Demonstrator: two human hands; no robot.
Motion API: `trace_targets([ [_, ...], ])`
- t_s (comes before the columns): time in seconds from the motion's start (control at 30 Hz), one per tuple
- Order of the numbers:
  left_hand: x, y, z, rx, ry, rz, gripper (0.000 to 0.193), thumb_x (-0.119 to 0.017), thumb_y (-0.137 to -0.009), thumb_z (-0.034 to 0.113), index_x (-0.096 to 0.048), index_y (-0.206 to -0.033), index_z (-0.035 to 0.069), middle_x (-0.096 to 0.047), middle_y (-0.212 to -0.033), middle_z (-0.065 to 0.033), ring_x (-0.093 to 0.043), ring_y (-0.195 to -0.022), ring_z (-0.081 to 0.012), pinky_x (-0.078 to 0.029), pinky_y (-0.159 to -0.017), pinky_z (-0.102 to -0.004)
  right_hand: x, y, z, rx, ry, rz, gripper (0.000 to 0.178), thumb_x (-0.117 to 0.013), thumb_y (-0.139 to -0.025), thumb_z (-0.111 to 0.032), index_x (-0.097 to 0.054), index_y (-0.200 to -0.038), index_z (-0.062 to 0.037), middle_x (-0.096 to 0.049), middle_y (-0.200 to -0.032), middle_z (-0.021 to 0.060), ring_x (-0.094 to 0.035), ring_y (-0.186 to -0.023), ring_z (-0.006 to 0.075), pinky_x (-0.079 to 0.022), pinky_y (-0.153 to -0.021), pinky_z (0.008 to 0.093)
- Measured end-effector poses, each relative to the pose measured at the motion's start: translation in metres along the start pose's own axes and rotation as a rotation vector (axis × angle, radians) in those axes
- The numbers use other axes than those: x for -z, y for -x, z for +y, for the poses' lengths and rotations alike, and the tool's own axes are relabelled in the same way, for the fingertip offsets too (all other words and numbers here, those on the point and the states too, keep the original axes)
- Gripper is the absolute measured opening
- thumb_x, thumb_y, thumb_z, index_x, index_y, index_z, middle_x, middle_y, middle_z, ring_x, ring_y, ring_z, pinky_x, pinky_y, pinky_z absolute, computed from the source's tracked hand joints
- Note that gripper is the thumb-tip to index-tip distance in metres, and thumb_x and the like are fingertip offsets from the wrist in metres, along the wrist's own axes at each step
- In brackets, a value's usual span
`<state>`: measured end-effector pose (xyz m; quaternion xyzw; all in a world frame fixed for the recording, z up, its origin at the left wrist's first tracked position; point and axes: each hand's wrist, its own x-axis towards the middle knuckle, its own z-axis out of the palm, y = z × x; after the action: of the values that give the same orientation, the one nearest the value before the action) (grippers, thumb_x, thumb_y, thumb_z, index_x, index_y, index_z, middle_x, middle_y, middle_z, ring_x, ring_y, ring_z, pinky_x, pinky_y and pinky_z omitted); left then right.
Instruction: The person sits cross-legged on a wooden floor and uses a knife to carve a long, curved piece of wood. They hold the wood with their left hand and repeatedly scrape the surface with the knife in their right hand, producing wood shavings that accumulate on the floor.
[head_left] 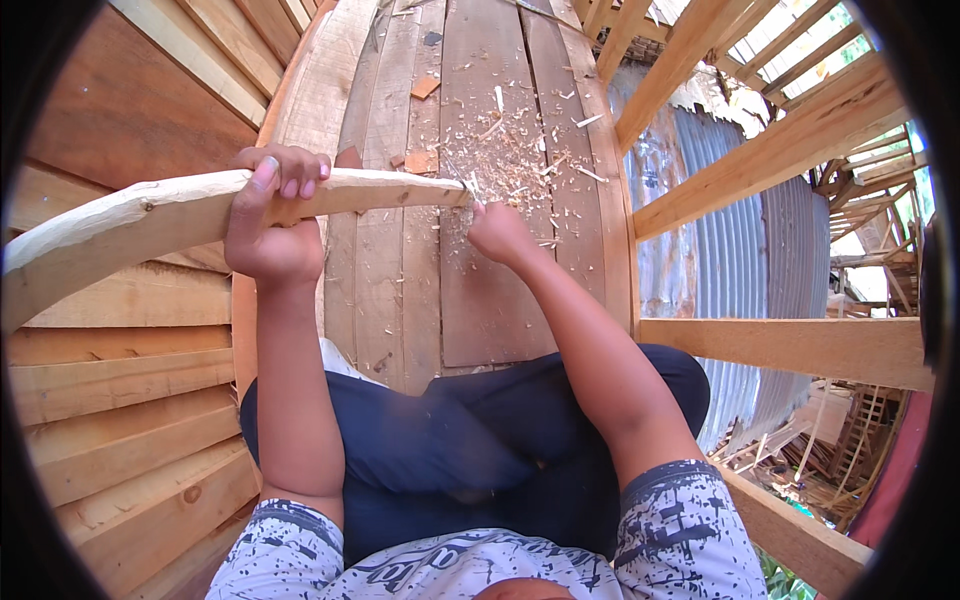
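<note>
A long pale wooden piece [385, 190] runs from the left edge to the middle, its upper edge rough with cut facets and its right end narrowing. My left hand [275, 215] is closed around it, fingers over the top and palm beneath. At the narrow tip, my right hand [500, 232] is closed on a thin, blade-like tool [468, 188], mostly hidden by the fingers. The blade-like part lies against the tip of the wood, beside a pale sliver. My legs [440, 430], in dark trousers, are folded below both hands.
Wood shavings [515, 165] and a few reddish-brown chips [424, 87] lie on the plank floor [490, 300]. A slatted wooden wall [130, 385] rises at left. On the right are wooden rails [780, 350], with corrugated metal sheets [725, 230] beyond and below them.
</note>
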<state>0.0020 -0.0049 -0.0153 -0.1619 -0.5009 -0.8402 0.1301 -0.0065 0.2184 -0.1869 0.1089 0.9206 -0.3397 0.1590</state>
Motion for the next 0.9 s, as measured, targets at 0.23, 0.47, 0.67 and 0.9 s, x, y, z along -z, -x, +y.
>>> trace_targets([
  [0.23, 0.012, 0.006, 0.006, -0.017, 0.012, -0.018, 0.017, -0.053, -0.084, 0.021, -0.042, -0.076, 0.012, -0.037, -0.07, -0.0024, -0.039, -0.07, -0.0166, -0.038, -0.077, -0.037, 0.021, 0.023, -0.048, 0.051, 0.039, -0.143, 0.043, -0.042, -0.099, -0.028, -0.064, -0.103, 0.0093, -0.065, -0.105, 0.0318, -0.063, -0.103, 0.0434, -0.049, -0.091, 0.0494],
  [0.47, 0.005, 0.002, 0.002, -0.047, 0.035, -0.02, 0.014, -0.052, -0.084, 0.017, -0.045, -0.076, 0.008, -0.039, -0.069, -0.0032, -0.041, -0.067, -0.0167, -0.041, -0.074, -0.0367, 0.004, 0.001, -0.01, -0.048, 0.116, -0.054, 0.038, -0.045, -0.099, -0.029, -0.066, -0.104, 0.002, -0.066, -0.106, 0.0255, -0.064, -0.101, 0.0399, -0.05, -0.087, 0.0495],
  [0.67, 0.008, 0.002, 0.002, -0.021, 0.022, -0.04, 0.018, -0.052, -0.084, 0.021, -0.041, -0.075, 0.011, -0.036, -0.069, -0.0021, -0.039, -0.069, -0.0165, -0.038, -0.076, -0.0368, 0.016, 0.008, -0.01, -0.055, 0.24, -0.007, 0.036, -0.047, -0.098, -0.029, -0.068, -0.1, -0.0005, -0.068, -0.101, 0.0224, -0.066, -0.098, 0.039, -0.051, -0.085, 0.0488],
  [0.9, 0.007, 0.005, 0.004, -0.012, -0.026, 0.023, 0.019, -0.052, -0.084, 0.023, -0.039, -0.074, 0.013, -0.035, -0.07, -0.0014, -0.039, -0.07, -0.0166, -0.037, -0.076, -0.037, 0.007, 0.025, -0.055, 0.056, -0.056, -0.026, 0.04, -0.046, -0.097, -0.027, -0.066, -0.097, 0.0073, -0.067, -0.099, 0.0282, -0.066, -0.091, 0.0418, -0.052, -0.084, 0.0486],
])
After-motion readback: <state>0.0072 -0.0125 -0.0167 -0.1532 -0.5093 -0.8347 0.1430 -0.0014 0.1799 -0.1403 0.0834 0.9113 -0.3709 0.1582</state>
